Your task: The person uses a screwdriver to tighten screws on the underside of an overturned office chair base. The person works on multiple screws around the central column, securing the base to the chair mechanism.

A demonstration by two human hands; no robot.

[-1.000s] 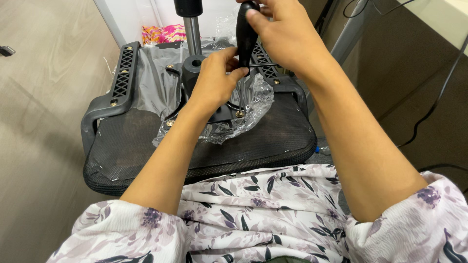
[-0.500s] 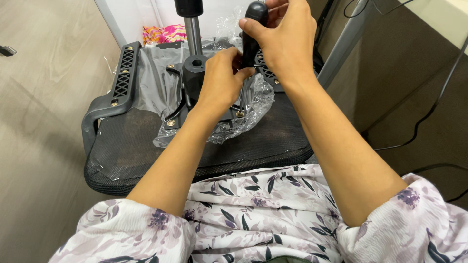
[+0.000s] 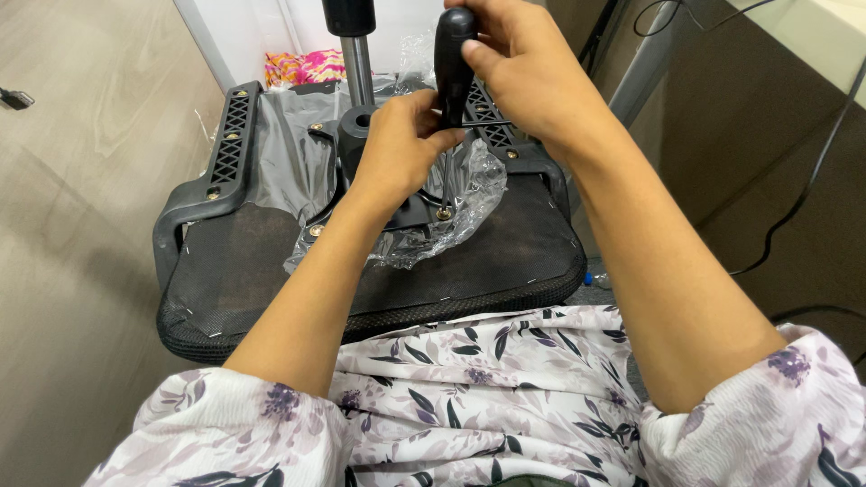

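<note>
While the right hand point(image 3: 532, 81) stays clamped around the black screwdriver point(image 3: 454, 54) handle at 12 o'clock, the left hand point(image 3: 401, 149) closes its fingers on the shaft just below, steadying it. The tip sits upright on a brass screw point(image 3: 443, 214) at the 5 o'clock corner of the metal plate point(image 3: 410, 215), which lies on the upturned chair seat point(image 3: 271, 271) under torn clear plastic wrap point(image 3: 469, 194).

Progress, as judged: the plate is positioned on the seat, and screws show at its 5 o'clock and 8 o'clock point(image 3: 315, 230) corners. The 5 o'clock screw is being worked; whether it is fully seated cannot be told. The far corners are hidden behind the left hand, so their state is unknown. The gas-lift column point(image 3: 354, 54) stands in the hub at 11 o'clock. The armrest brackets point(image 3: 230, 144) at 9 and 2 o'clock carry their own screws.

Change from the earlier frames: the screwdriver has swung from a tilt to near vertical, the right hand has shifted to the top of the handle, and the left hand has closed in on the shaft.
</note>
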